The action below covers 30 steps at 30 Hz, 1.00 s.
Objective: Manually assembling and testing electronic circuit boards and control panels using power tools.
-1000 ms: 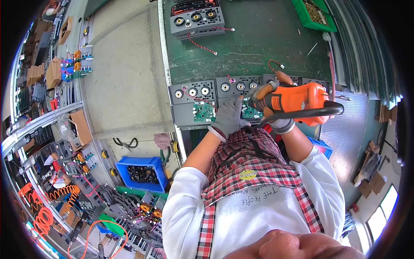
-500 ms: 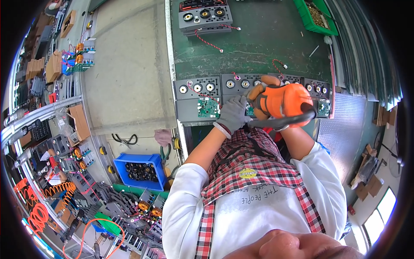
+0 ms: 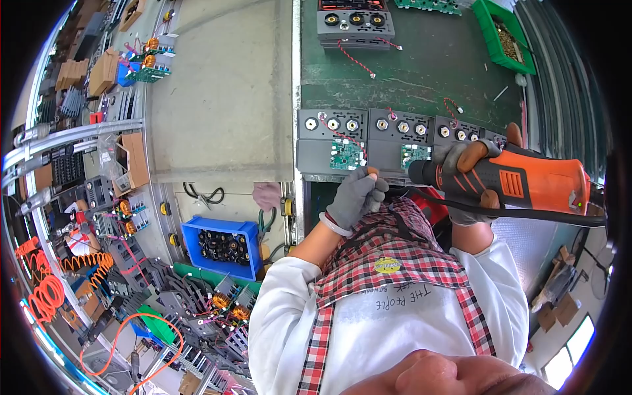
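My right hand (image 3: 453,157), in a grey glove with bare fingertips, grips an orange-and-black corded power tool (image 3: 512,182). The tool lies sideways, its black nose pointing left, beside a small green circuit board (image 3: 414,155); its tip is hard to make out. My left hand (image 3: 359,199), gloved alike, is closed at the bench's near edge, thumb and forefinger together; anything between them is too small to name. Just beyond it stands a grey housing panel (image 3: 313,153) bearing another circuit board (image 3: 346,153) and round metal fittings. A red-black twisted wire (image 3: 339,133) crosses it.
Further grey panels line the green bench (image 3: 408,82). Farther back sits a grey-black unit (image 3: 355,29) with loose wires. A green bin of small metal parts (image 3: 505,39) is at the far right. Left of me are a blue crate (image 3: 220,263) and a crowded parts rack.
The power tool has swung from over the panels to the right, now lying sideways. My left hand has drawn back toward me from the panels. The whole view has shifted slightly.
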### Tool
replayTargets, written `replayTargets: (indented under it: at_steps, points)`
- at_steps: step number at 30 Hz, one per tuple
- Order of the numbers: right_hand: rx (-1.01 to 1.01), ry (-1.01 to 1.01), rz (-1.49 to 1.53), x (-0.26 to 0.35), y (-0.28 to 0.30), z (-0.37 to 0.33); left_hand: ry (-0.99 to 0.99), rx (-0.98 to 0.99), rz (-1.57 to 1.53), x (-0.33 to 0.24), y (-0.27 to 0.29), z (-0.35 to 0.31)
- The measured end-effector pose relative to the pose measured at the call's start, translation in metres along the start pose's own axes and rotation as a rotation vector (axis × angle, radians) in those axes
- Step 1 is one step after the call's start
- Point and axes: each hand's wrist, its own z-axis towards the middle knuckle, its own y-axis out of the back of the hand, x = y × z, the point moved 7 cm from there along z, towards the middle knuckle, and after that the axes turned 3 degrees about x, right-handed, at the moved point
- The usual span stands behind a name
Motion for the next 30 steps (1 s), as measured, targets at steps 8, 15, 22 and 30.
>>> replayTargets:
  at_steps: [8, 15, 22, 30]
  points:
    - [0.057, -0.055, 0.094, -0.018, -0.026, -0.015, -0.051, 0.13, -0.246, 0.009, 0.029, -0.001]
    - [0.144, -0.059, 0.015, -0.018, -0.044, -0.022, -0.065, 0.079, -0.256, 0.005, 0.036, -0.011]
    - [0.154, -0.011, 0.034, -0.008, -0.057, -0.033, -0.088, 0.011, -0.04, 0.005, 0.03, -0.015]
    - [0.064, 0.012, 0.042, -0.011, -0.05, -0.035, -0.11, 0.093, -0.017, 0.005, 0.026, -0.018]
